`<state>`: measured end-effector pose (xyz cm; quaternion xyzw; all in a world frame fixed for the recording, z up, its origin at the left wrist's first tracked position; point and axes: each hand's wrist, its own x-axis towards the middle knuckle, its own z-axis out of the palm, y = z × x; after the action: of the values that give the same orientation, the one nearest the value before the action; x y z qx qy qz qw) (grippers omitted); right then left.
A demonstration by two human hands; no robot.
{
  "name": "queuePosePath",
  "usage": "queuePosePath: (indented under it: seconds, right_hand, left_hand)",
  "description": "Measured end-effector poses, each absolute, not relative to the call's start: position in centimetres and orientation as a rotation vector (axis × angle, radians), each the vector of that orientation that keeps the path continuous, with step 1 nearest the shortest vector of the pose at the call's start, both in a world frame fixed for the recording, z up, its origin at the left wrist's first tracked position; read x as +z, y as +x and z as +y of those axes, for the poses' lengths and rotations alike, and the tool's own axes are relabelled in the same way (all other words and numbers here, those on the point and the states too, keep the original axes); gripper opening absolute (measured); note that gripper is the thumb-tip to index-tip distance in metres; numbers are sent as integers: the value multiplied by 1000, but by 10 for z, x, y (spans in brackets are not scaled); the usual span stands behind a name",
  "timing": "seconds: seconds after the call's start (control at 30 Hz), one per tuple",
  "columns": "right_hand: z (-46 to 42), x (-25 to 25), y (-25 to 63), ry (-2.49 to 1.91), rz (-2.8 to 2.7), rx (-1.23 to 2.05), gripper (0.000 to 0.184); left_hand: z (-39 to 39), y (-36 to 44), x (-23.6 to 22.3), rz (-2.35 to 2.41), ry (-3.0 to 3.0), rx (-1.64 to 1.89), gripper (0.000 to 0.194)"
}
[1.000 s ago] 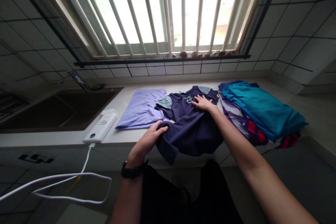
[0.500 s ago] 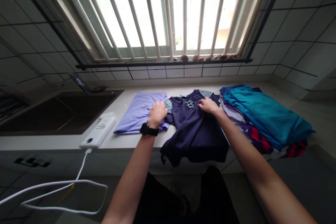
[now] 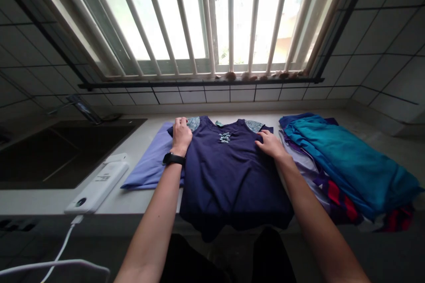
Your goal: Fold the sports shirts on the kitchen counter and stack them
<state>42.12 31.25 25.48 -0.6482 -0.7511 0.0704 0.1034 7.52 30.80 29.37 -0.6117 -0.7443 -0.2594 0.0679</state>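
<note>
Dark navy, short-sleeved fabric top [image 3: 229, 172] spread across the frame's centre

At far left we see a dark rectangular sink [image 3: 29, 159]; beside it, lower left, a white oblong plastic device [image 3: 96, 190] lies on the white, smooth desk [image 3: 134, 203], probably there to suit its white cable [image 3: 63, 247]. Left of centre, a pale lilac folded cloth [image 3: 148, 166] sits partly under the top. Our left grip [image 3: 181, 136] curls over the patterned shoulder; its fingertips are hidden, so we cannot tell whether it pinches. The top lies neck towards the upper frame, hem hanging over the front edge, perhaps because it is too long for the depth. Right of centre, our right grip [image 3: 271, 145] rests near the other shoulder, thumb and fingers loosely spread, likely steadying it. At right, a folded teal cloth [image 3: 352, 159] tops striped clothing [image 3: 341, 199], apparently kept aside to give the top room.
</note>
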Motion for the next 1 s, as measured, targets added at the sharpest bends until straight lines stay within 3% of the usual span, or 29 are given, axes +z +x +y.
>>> queuePosePath:
  seconds: [0.23,0.47,0.6,0.83,1.0]
  right_hand:
    - [312,248,408,-1731,-2487,349,56]
    - [311,256,407,-2018,-2355,424,58]
    - [307,258,403,-2157,-2214,364,57]
    - [310,256,415,-2097,-1997,132,53]
    - [312,253,428,-2252,-1790,170,54]
  left_hand:
    - [299,64,271,-2457,-1881,-328,53]
    - [301,60,268,-2161,-2433,-293,34]
    - [301,69,264,-2104,-2489,-291,37]
    - [296,72,265,-2436,-1954,-335,57]
    - [294,65,266,-2721,-1623,-387,54]
